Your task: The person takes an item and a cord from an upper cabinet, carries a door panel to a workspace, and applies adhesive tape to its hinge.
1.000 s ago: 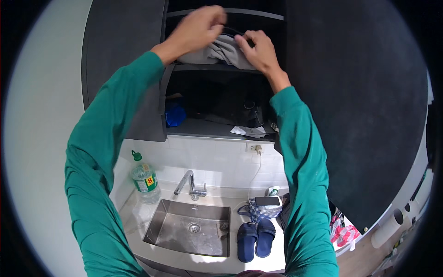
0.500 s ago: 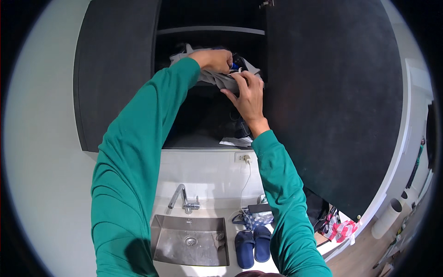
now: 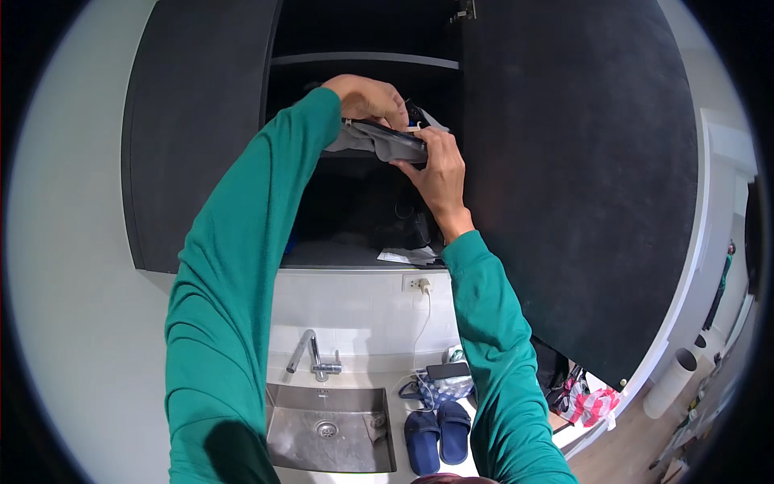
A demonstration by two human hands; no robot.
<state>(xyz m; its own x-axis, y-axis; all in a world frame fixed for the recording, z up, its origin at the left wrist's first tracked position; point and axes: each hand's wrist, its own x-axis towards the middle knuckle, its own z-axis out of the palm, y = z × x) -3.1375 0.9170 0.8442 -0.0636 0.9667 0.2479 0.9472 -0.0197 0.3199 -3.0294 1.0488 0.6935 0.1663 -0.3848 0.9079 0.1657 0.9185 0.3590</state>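
Observation:
A grey fabric bag [image 3: 367, 145] with a dark edge along its opening sits on a shelf in the open dark cabinet. My right hand [image 3: 441, 171] grips the bag's right end, thumb below and fingers over the edge. Above the opening, my left hand [image 3: 372, 99] is bent downward with its fingers closed; its fingertips are partly hidden, so what they hold does not show. Between the two hands is a small white piece [image 3: 414, 127], with something dark and blue behind it. Green sleeves cover both my arms.
The right cabinet door [image 3: 580, 185] stands wide open beside my right arm. On the shelf below lie white papers [image 3: 407, 256]. Underneath are a steel sink [image 3: 302, 460], a faucet [image 3: 318, 359], blue slippers [image 3: 437, 437], a dark phone-like slab [image 3: 447, 371] and a plugged-in white cable [image 3: 428, 315].
The bag's front has tipped, so its dark edge now shows. My left hand has shifted slightly left and its fingers reach lower at the opening. My right hand keeps its grip.

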